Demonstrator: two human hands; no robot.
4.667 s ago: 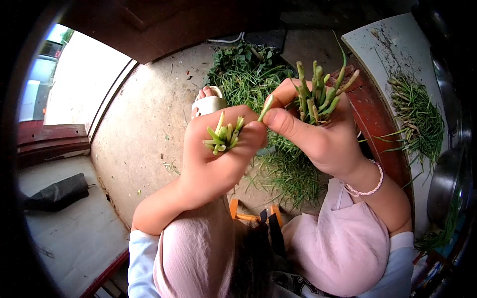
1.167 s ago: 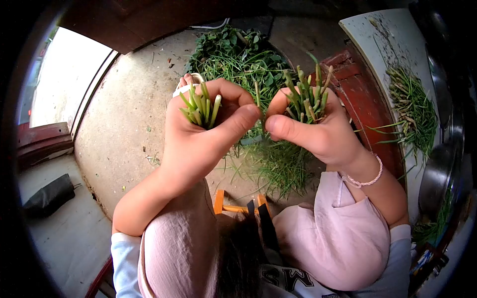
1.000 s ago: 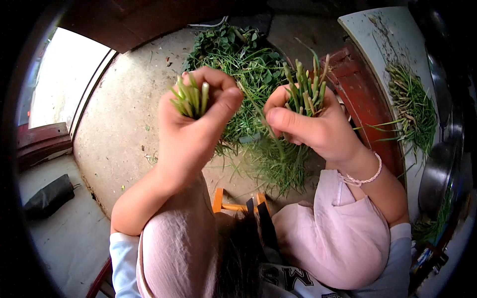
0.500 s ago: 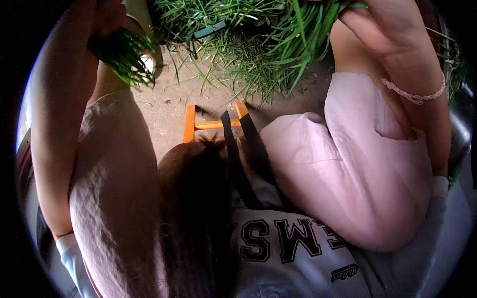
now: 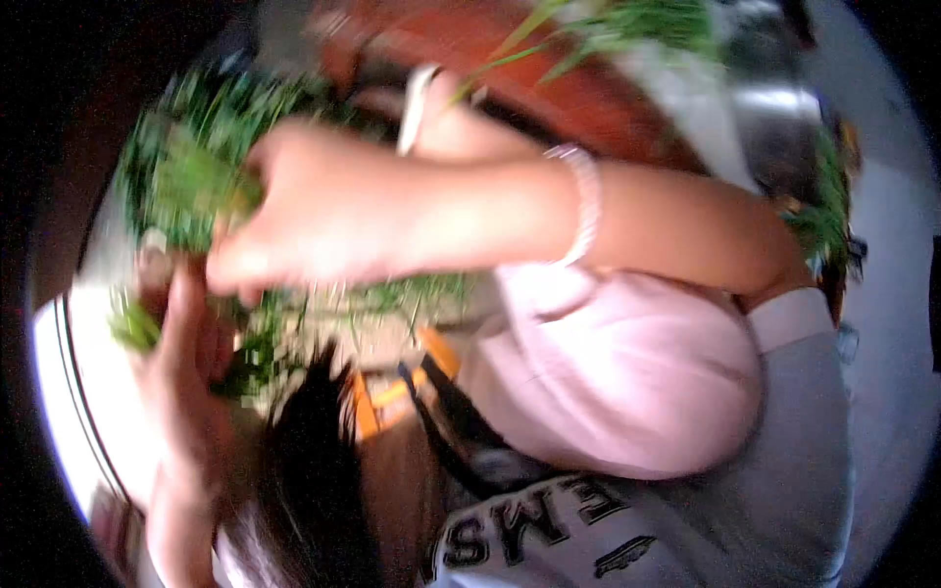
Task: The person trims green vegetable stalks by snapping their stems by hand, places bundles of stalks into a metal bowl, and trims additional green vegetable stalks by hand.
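Observation:
Everything is smeared by motion. My right hand [image 5: 314, 211], with a pale braided bracelet [image 5: 586, 208] on its wrist, is closed round a bunch of green stalks [image 5: 201, 186] at the left. Just below it, my left hand [image 5: 181, 343] is closed on a smaller bunch of green stalks [image 5: 134, 323], whose dark leaves show on the other side of the hand. The fingertips of both hands are close together; whether they touch is blurred. Behind them lies a heap of greens [image 5: 294, 93] on the floor.
An orange wooden stool [image 5: 392, 394] stands between the knees. Beyond my right arm is a red board [image 5: 578, 88]. More long green stalks [image 5: 657, 29] lie at the top right, near a shiny metal bowl [image 5: 774, 122]. Dark hair [image 5: 309, 480] hangs in front.
The view has swung and tilted, so both hands now appear at the left. The hands were apart half a second ago and are now close together, each still round its bunch.

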